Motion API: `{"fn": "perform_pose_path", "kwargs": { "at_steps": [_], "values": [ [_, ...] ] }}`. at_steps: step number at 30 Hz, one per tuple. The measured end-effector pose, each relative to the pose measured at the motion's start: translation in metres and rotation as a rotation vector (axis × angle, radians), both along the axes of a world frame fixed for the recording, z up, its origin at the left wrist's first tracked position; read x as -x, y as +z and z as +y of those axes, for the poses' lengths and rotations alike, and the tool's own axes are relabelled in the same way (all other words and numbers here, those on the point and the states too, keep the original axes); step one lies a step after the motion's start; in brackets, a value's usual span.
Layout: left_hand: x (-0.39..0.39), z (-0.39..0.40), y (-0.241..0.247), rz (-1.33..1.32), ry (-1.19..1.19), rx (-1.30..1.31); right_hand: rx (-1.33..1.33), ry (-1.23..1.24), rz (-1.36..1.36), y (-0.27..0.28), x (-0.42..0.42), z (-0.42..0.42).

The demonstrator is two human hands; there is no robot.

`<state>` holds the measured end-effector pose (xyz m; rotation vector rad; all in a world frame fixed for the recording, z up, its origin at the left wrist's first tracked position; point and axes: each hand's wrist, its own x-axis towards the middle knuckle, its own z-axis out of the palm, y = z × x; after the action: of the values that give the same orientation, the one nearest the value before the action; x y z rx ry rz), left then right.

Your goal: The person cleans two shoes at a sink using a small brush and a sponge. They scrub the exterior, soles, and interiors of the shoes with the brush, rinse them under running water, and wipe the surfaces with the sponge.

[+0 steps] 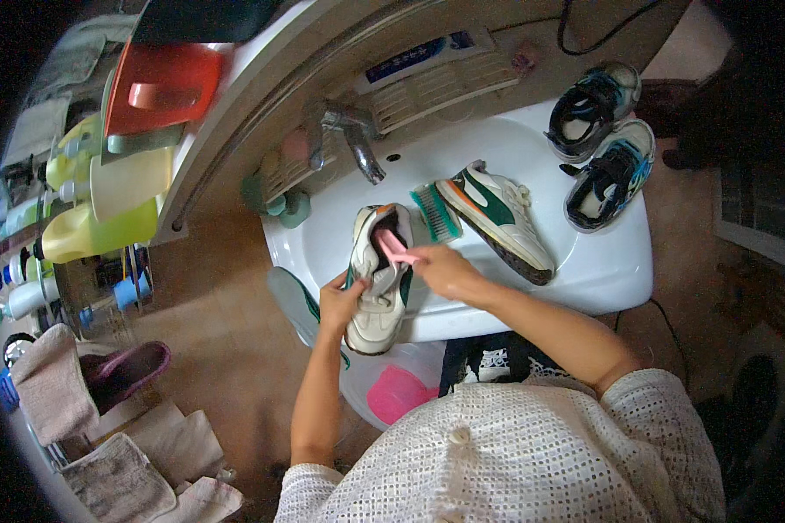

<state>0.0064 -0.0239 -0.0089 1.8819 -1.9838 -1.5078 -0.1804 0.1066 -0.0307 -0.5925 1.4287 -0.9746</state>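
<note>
My left hand [340, 301] grips the side of a white sneaker [374, 327] with green and orange parts, held over the front rim of a white washbasin [458, 323]. In my right hand [446, 271] is the handle of a pink brush [394, 248]; its head reaches into the sneaker's opening, so its bristles are hidden. Beside that shoe, a green scrubbing brush [437, 212] lies in the basin against the matching sneaker [507, 222], which rests on its side. A grey insole [291, 297] with a green edge leans at the basin's left rim.
Behind the basin stands a chrome faucet [363, 153]. Two black and blue shoes [605, 186] sit on the right rim. Below the front edge, a pink scoop [396, 395] lies in a translucent tub [360, 386]. Bottles [98, 232] and towels [55, 386] are at the left.
</note>
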Motion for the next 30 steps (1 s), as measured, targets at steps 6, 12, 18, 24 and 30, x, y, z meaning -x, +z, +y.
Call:
{"fn": "perform_pose_path", "kwargs": {
  "at_steps": [6,12,18,24,30],
  "values": [
    [0.008,-0.041,-0.043,0.003,-0.054,-0.261,-0.07,-0.118,0.274,0.009,0.002,-0.005],
    [-0.015,-0.041,-0.071,0.162,0.18,-0.493,-0.127,-0.092,0.263,-0.014,0.002,-0.028],
    [0.041,-0.063,-0.022,0.119,-0.101,0.275,-0.114,-0.159,0.298,-0.007,-0.002,-0.022],
    [0.154,-0.085,0.053,0.498,0.124,-0.528,-0.131,-0.1,0.293,-0.006,0.002,-0.017],
    [0.159,-0.093,0.055,0.754,0.213,-0.695,-0.163,-0.097,0.297,0.001,0.002,-0.014]
  ]
}}
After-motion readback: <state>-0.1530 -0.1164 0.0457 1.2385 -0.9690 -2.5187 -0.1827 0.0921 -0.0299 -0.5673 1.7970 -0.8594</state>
